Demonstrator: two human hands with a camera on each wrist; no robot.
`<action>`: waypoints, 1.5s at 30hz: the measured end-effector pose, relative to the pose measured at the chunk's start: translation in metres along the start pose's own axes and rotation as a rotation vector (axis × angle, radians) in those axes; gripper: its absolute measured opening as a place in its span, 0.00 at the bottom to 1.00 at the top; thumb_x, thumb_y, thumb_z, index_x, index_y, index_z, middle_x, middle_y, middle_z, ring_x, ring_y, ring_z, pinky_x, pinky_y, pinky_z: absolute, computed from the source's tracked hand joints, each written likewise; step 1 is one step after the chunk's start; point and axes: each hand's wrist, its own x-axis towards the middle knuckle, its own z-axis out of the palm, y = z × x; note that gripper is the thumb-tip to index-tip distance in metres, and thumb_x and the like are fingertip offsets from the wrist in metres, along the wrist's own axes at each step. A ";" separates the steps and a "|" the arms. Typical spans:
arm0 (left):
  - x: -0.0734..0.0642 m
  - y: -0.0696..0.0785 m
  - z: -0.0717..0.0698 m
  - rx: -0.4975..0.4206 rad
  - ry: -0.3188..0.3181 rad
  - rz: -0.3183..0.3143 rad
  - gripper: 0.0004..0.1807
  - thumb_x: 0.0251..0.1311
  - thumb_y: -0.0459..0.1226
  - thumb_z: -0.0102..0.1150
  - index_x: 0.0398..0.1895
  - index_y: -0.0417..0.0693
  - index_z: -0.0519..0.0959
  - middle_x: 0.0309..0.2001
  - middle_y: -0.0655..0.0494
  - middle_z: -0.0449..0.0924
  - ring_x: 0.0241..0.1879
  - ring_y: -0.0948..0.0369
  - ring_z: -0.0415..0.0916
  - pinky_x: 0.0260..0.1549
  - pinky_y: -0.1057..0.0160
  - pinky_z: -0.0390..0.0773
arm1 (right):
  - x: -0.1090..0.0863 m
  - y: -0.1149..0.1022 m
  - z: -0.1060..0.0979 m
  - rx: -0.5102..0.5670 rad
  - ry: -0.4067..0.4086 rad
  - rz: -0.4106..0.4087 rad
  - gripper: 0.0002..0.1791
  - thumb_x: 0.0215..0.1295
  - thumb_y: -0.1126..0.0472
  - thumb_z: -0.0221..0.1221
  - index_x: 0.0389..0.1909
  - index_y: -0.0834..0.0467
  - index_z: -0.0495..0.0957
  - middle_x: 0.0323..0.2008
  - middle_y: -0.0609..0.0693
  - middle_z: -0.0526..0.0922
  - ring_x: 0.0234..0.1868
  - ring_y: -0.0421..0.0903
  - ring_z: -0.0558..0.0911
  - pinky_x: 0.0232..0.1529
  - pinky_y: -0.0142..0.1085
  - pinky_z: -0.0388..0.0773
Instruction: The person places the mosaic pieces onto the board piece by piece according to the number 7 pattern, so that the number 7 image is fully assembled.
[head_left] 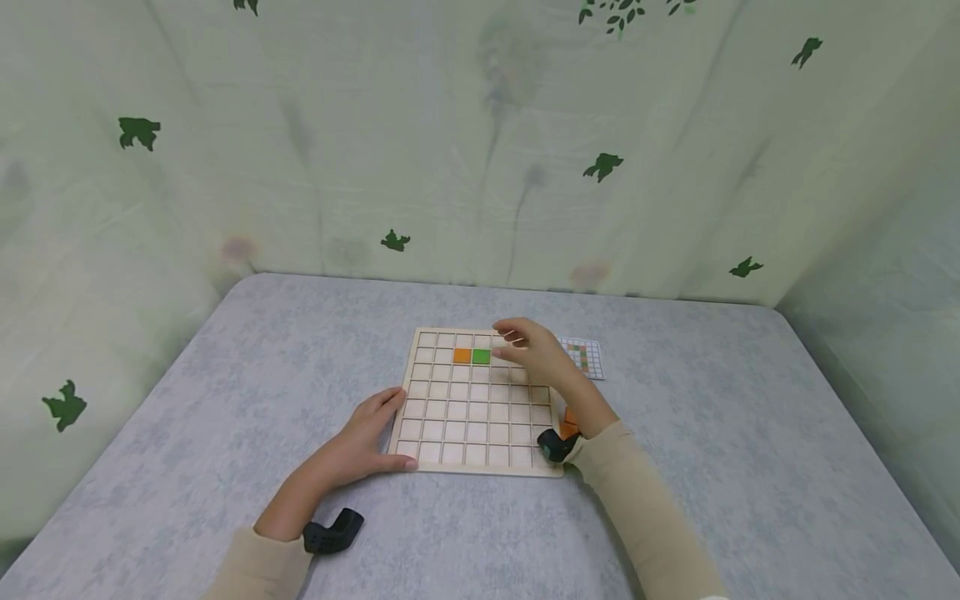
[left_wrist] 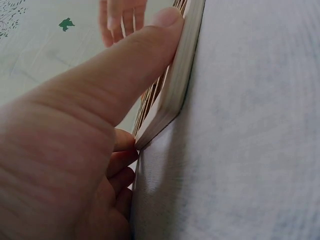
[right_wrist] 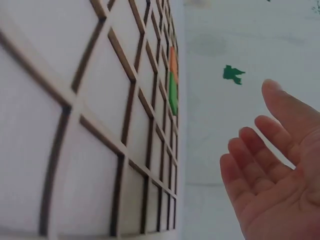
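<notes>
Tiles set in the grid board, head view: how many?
2: an orange tile and, just right of it, a green tile, second row from top. The right hand may hide others.

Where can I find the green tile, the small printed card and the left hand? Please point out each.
Green tile (head_left: 482,357): head view, middle of its top face.
Printed card (head_left: 586,358): head view, middle of its visible face.
Left hand (head_left: 364,439): head view, back of the hand.

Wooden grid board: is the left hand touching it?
Touching. The left wrist view shows the left hand resting its thumb on the rim of the wooden grid board.
</notes>
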 end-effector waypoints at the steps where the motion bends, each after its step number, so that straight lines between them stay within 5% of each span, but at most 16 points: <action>1: 0.000 0.000 0.000 0.001 0.000 -0.001 0.60 0.37 0.59 0.66 0.68 0.36 0.49 0.67 0.41 0.45 0.65 0.45 0.40 0.58 0.43 0.49 | -0.004 -0.002 -0.005 0.008 0.012 -0.022 0.26 0.59 0.55 0.59 0.58 0.57 0.68 0.54 0.53 0.70 0.52 0.47 0.70 0.52 0.39 0.66; 12: 0.000 -0.002 0.001 0.001 -0.005 -0.014 0.60 0.37 0.60 0.65 0.68 0.37 0.49 0.67 0.42 0.45 0.65 0.45 0.40 0.58 0.43 0.50 | -0.057 0.004 -0.042 -0.069 0.132 -0.109 0.28 0.55 0.55 0.61 0.58 0.56 0.68 0.53 0.51 0.71 0.52 0.48 0.70 0.53 0.45 0.67; 20: 0.001 -0.003 0.001 0.003 -0.004 -0.001 0.60 0.37 0.61 0.64 0.68 0.38 0.49 0.67 0.42 0.45 0.65 0.45 0.40 0.58 0.43 0.50 | -0.090 0.028 -0.047 -0.123 0.078 -0.071 0.28 0.53 0.60 0.63 0.56 0.62 0.68 0.53 0.56 0.72 0.51 0.53 0.72 0.51 0.47 0.68; 30: 0.001 -0.002 0.000 0.006 -0.006 -0.004 0.60 0.37 0.61 0.65 0.68 0.37 0.49 0.67 0.42 0.45 0.65 0.45 0.40 0.58 0.43 0.50 | -0.106 0.051 -0.041 -0.189 -0.040 -0.001 0.23 0.54 0.60 0.63 0.51 0.62 0.73 0.48 0.54 0.74 0.47 0.50 0.74 0.48 0.45 0.70; 39: 0.001 -0.002 0.001 0.001 -0.012 -0.010 0.60 0.37 0.61 0.64 0.68 0.38 0.48 0.67 0.42 0.44 0.65 0.45 0.39 0.57 0.43 0.50 | -0.108 0.062 -0.037 -0.185 0.001 0.002 0.12 0.54 0.59 0.63 0.40 0.55 0.77 0.44 0.49 0.74 0.45 0.46 0.73 0.48 0.43 0.69; 45: 0.001 -0.002 0.001 -0.001 -0.010 -0.011 0.60 0.38 0.61 0.65 0.68 0.38 0.49 0.67 0.42 0.44 0.65 0.44 0.39 0.57 0.42 0.50 | -0.108 0.062 -0.036 -0.203 0.004 0.004 0.14 0.54 0.58 0.63 0.42 0.57 0.77 0.46 0.51 0.73 0.48 0.48 0.72 0.50 0.45 0.68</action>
